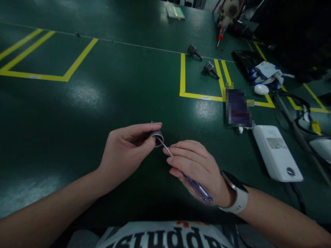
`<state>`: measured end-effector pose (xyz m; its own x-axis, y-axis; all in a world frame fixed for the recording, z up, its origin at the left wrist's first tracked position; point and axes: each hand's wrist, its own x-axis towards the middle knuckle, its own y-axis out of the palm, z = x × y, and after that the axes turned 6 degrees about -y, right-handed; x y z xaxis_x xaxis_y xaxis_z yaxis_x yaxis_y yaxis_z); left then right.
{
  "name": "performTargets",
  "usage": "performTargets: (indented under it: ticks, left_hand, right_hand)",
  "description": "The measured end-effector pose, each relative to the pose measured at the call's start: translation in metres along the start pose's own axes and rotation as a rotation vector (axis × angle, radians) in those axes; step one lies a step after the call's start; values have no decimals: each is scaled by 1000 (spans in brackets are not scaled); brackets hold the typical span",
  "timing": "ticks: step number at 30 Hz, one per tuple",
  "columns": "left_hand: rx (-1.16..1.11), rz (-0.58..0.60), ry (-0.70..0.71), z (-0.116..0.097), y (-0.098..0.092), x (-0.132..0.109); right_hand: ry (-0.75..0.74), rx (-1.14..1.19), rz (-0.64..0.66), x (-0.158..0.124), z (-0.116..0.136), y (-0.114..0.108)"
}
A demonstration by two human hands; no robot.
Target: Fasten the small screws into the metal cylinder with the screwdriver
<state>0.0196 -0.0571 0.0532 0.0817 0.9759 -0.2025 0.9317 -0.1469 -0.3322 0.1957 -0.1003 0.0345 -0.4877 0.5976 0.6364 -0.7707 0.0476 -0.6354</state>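
Between the fingers and thumb of my left hand (pixel 131 146) is a small hollow metal cylinder (pixel 159 135), its open end facing right toward my other hand. My right hand (pixel 195 165) is closed around a screwdriver (pixel 198 187) with a clear purplish handle. The thin metal shaft runs into the mouth of the cylinder; where its tip rests inside is hidden. Two dark metal parts with round heads and narrow stems, a nearer one (pixel 211 69) and a farther one (pixel 194 51), lie on the green table beyond my hands.
A white power bank (pixel 278 153) and a pixelated phone (pixel 239 108) lie to the right. Farther back are white-and-blue gloves (pixel 267 74), a white oval object (pixel 261 89), cables and a red-handled screwdriver (pixel 220 35). Yellow tape (pixel 183 74) marks the tabletop. A pale green pad (pixel 176 12) lies at the far edge.
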Motion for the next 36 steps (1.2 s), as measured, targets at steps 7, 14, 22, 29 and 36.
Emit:
performTargets:
  ticks: [7, 14, 22, 29, 36]
  left_hand:
    - [-3, -12, 10, 3, 0, 1]
    - [1, -21, 121, 11, 0, 4]
    - [488, -78, 389, 37, -9, 32]
    - [808, -68, 568, 37, -16, 48]
    - [1049, 61, 795, 35, -23, 62]
  right_hand:
    - [14, 10, 4, -1, 0, 3]
    - [13, 29, -15, -4, -1, 5]
    - [-26, 27, -49, -6, 1, 2]
    - [31, 74, 25, -12, -2, -1]
    - [127, -1, 28, 14, -20, -17]
